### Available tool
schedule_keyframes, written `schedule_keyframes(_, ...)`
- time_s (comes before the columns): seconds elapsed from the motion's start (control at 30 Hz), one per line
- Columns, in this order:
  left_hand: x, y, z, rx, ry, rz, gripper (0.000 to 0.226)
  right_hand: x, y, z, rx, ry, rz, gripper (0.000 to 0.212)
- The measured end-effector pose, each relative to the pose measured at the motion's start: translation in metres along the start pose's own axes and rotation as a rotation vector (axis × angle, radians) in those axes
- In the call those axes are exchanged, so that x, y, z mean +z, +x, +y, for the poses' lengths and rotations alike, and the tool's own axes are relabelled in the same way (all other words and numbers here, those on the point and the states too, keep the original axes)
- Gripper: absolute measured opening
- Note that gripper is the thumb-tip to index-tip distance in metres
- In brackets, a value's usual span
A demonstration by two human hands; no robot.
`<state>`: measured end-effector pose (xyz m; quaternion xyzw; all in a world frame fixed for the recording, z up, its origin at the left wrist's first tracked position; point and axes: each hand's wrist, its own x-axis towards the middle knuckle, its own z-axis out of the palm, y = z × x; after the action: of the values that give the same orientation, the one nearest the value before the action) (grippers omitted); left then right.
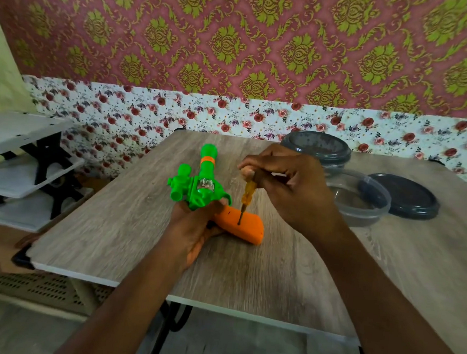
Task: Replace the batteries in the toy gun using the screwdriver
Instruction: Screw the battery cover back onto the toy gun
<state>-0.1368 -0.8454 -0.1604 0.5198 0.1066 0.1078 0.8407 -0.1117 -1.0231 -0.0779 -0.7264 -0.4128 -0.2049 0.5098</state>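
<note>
A green toy gun (198,183) with an orange grip (243,228) lies on its side on the wooden table (125,235), barrel pointing away from me. My left hand (193,230) holds it from below, near where the green body meets the grip. My right hand (285,189) grips a screwdriver (246,199) with a translucent amber handle. The screwdriver stands almost upright with its tip on the orange grip. No batteries are in view.
At the back right stand a clear round container (360,202), a closed container with a dark grey lid (316,148) and a loose dark lid (405,196). A white shelf rack (16,163) stands left of the table. A patterned wall rises behind.
</note>
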Motion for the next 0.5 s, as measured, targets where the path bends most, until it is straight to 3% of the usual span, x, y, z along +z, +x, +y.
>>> schedule_keyframes(0.2,-0.0026,0.0025,-0.0031,0.018,0.008,-0.008,0.048,-0.0053,-0.003,0.0007,0.121,0.118,-0.09,0.029)
schedule_keyframes(0.4,-0.0021,0.0011,-0.0016,0.011,-0.007,-0.001,0.049,0.0005,0.0017,-0.006,-0.113,-0.186,0.005,0.024)
schedule_keyframes(0.5,-0.0025,0.0019,-0.0027,0.019,-0.018,-0.01,0.045,-0.0001,0.0029,-0.0049,-0.047,-0.152,-0.089,0.025)
